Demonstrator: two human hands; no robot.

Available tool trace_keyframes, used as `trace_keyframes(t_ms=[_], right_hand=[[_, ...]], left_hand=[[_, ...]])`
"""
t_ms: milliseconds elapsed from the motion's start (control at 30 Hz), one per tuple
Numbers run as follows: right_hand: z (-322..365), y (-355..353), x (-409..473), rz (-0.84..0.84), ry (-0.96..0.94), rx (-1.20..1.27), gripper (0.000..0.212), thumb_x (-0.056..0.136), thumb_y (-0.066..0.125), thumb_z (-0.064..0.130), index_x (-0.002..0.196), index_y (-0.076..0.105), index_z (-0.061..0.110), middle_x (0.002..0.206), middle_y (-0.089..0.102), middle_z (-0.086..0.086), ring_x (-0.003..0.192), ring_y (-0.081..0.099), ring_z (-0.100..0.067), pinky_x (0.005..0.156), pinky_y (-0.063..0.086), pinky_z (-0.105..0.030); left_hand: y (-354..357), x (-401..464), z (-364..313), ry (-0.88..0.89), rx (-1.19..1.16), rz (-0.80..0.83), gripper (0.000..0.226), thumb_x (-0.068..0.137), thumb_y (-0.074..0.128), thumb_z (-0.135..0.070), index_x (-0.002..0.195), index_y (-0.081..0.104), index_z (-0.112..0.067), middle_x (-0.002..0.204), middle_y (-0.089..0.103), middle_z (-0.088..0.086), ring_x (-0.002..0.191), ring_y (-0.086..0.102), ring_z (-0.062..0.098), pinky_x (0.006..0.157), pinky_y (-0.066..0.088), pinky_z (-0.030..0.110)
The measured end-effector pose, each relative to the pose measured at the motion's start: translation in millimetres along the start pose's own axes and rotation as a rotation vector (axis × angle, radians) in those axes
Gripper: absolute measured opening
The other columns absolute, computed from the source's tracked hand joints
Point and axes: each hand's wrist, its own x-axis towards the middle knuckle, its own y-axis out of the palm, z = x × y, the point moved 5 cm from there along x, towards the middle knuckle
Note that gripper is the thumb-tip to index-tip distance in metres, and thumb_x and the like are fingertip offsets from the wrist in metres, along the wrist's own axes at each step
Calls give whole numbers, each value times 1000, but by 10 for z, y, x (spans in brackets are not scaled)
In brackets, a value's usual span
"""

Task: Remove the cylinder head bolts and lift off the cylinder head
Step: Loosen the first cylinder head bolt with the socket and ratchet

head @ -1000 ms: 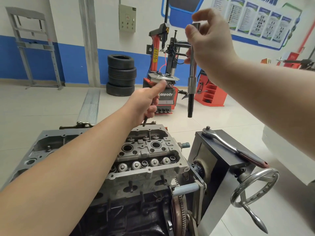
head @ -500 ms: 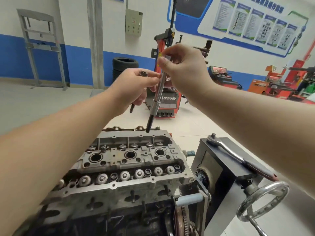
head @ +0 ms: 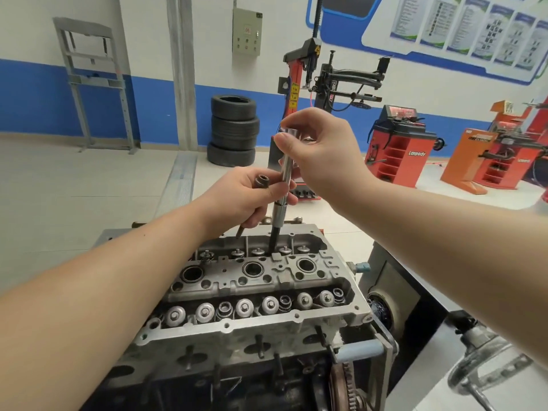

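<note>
White wall with blue band [head: 35,93], pale floor [head: 74,179], stacked tyres [head: 233,130], possibly tyre-service machines [head: 397,143]

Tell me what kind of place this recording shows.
Probably an auto repair training workshop: a tyre changer, stacked tyres, a red wheel balancer, and instructional wall posters behind an engine's cylinder head.

hands: 2, left hand [head: 252,194] and right hand [head: 323,155] | cylinder head [head: 261,292]: 1 | large round bores along its middle: 3 | extension bar [head: 284,173]: 1 | loose bolt [head: 262,183] in left hand: 1 | stacked tyres [head: 233,130]: 4 | handwheel [head: 486,372]: 1
</note>
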Motion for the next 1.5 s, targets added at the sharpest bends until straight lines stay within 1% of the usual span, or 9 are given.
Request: trace_keyframes(t_ms=[300,433,567,667,967,1167,1300,1400,1500], right_hand=[[85,13,-125,24,-15,7,15,98,73,19,113,70,16,103,72,0,97,73,-28,91,58,-52],[74,-19,-247,-98,-45,-35,18,94,77,26,110,71,22,97,71,9,76,70,-17,79,59,-43],[30,-18,-337,-241,-27,-41,21,86,83,34,99,71,23,81,70,10,71,66,-19,75,58,-46],[19,-7,-353,-274,-24,-38,23,85,84,37,98,70,23,81,70,10,69,64,-19,74,57,-46],[211,126,-443,-101,-184,-307,31,93,62,18,123,66,19,102,74,2,87,68,-25,82,55,-43],[190,81,-409,-5,-117,-275,36,97,68,15,131,64,24,103,73,0,86,69,-25,83,57,-44],[124,-94,-358,98,-76,-161,41,100,67,31,141,61,32,111,70,14,90,71,-5,89,58,-35],[-210,-638,-328,-31,33,-145,47,103,61,38,149,51,33,111,69,16,100,68,-2,89,54,-23],[-851,-1223,-491,-114,246,-447,37,102,58,34,138,63,24,121,71,8,113,66,-16,101,53,-40]], left_hand=[[4,-96,-39,20,45,0,28,104,62,-24,123,70,-5,102,78,8,46,39,14,46,36,25],[77,-114,-72,46,96,14,23,107,57,-20,120,69,-6,97,77,7,48,36,19,47,33,29],[126,-123,-33,64,90,19,26,110,53,-19,124,65,-1,63,69,-16,39,36,8,44,32,21],[142,-122,7,65,96,2,26,107,58,-21,126,65,-4,58,66,-20,39,38,5,43,34,17],[88,-150,42,61,-4,51,16,94,70,-28,84,77,-38,49,47,-9,41,35,8,43,32,22],[96,-153,50,63,61,-15,12,103,65,-27,108,73,-20,56,63,-12,44,37,9,44,33,20],[176,-150,70,70,57,-34,19,106,60,-29,100,69,-14,72,71,4,47,36,14,43,28,26],[193,-133,88,68,58,-81,19,106,60,-35,92,70,-26,88,74,15,48,37,15,44,31,25],[194,-125,111,63,75,-111,20,106,60,-37,93,70,-25,92,74,15,49,38,15,44,33,22]])
